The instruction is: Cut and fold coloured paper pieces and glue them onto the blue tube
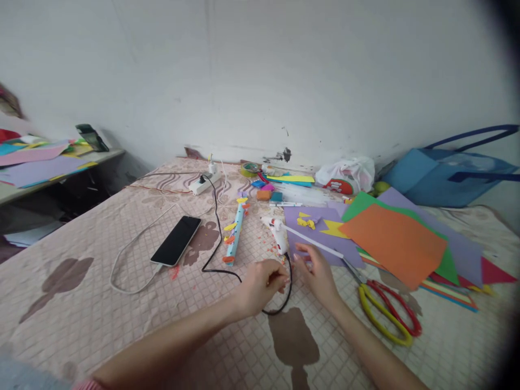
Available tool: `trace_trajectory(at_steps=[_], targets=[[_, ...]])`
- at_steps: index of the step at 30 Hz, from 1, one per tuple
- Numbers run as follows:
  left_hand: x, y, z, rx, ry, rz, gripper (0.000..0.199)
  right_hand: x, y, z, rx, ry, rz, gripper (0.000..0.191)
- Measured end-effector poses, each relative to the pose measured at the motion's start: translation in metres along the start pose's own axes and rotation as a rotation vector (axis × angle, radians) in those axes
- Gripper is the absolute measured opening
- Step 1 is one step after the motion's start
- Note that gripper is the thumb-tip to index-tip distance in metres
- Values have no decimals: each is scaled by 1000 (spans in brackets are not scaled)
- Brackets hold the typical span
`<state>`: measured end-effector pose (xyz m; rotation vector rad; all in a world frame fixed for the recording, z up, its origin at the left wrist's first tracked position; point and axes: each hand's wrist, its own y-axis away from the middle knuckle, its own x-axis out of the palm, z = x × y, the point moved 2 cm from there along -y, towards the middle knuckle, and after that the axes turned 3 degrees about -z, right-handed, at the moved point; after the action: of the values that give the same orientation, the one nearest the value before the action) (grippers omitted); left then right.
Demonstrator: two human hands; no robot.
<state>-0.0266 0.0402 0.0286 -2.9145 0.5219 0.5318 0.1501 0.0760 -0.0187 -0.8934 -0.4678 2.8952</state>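
Observation:
My left hand [263, 287] hovers over the black cord, its thumb and fingertips pressed together; what they pinch, if anything, is too small to make out. To its right, my right hand [316, 271] has its fingers apart and curved, with nothing seen between them. Just beyond both hands lies a white glue gun [278, 236] with a long white glue stick [314, 242] in its back end. A light blue paper strip [236, 233] with small yellow and orange pieces stuck along it lies to the left of the glue gun.
A phone [176, 241] on a white cable lies at left, near a power strip [204, 183]. Scissors [385, 314] with red and yellow handles lie right of my right hand. Coloured sheets [396, 241], a blue bag [439, 176] and a plastic bag [347, 173] are farther right.

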Motion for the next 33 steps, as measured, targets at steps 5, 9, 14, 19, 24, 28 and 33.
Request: trace_trajectory(at_steps=[5,9,14,19,24,28,33], targets=[[21,-12,10,-46,334,-9,11,-15,22,1,-39,7,-25,30],[42,-19,18,-129,604,57,30,-22,35,-2,-43,-25,-62,25],[53,-18,10,-43,395,9,13,-26,43,-6,7,-79,-87,23],[52,-11,-2,3,66,-63,16,-27,46,2,-6,-134,-106,23],[52,-6,-4,-4,-14,-56,31,-24,52,6,-17,-183,-87,21],[56,-2,3,-60,102,-17,31,-23,55,7,-44,-183,-90,19],[66,0,16,-167,505,76,25,-24,55,8,-53,-180,-107,18]])
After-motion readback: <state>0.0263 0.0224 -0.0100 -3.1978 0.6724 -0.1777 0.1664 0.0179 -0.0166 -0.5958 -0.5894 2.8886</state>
